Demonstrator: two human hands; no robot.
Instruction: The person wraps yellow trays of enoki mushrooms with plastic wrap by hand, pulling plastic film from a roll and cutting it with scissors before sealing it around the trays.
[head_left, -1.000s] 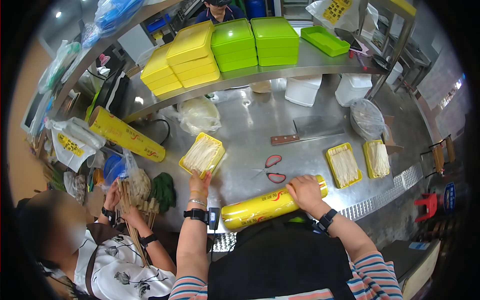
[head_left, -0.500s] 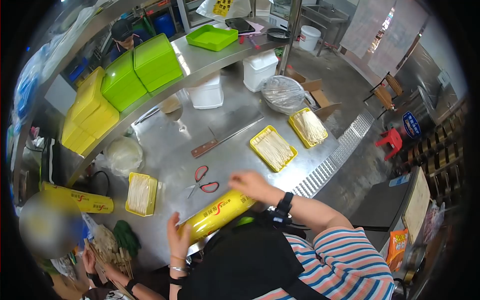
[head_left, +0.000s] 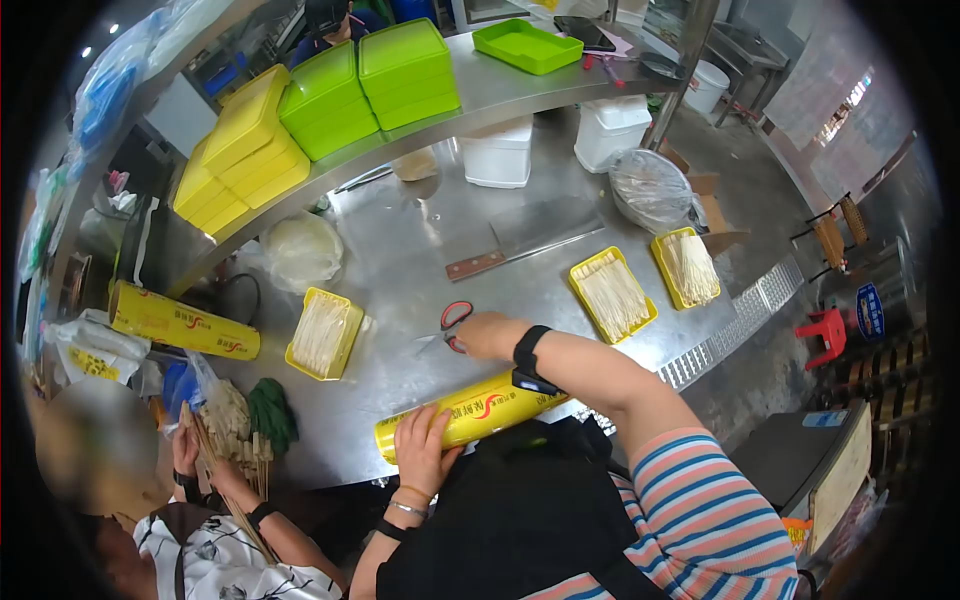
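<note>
A yellow roll of cling film [head_left: 480, 408] lies along the near edge of the metal table, close to my body. My left hand [head_left: 424, 448] is closed over its left end, fingers on top. My right hand [head_left: 488, 336] is past the roll, its curled fingers at the handles of the red-and-black scissors [head_left: 457, 314]. The scissors lie flat on the table, blades pointing left; part of the handle is hidden by the hand. To the left stands a yellow tray of enoki mushrooms [head_left: 322, 332]; to the right are two more, a nearer tray [head_left: 612, 295] and a farther tray [head_left: 686, 268].
A cleaver [head_left: 530, 240] lies mid-table. Behind it are white tubs [head_left: 497, 152] and a film-covered bowl [head_left: 650, 187]. Green boxes [head_left: 408, 72] and yellow boxes [head_left: 243, 145] line the shelf. Another cling film roll [head_left: 185, 320] is at left, near a co-worker's hands [head_left: 205, 462] holding skewers.
My right hand has left the roll and moved forward to the scissors. My left hand has gone from the roll's end to over its top. The camera view has shifted.
</note>
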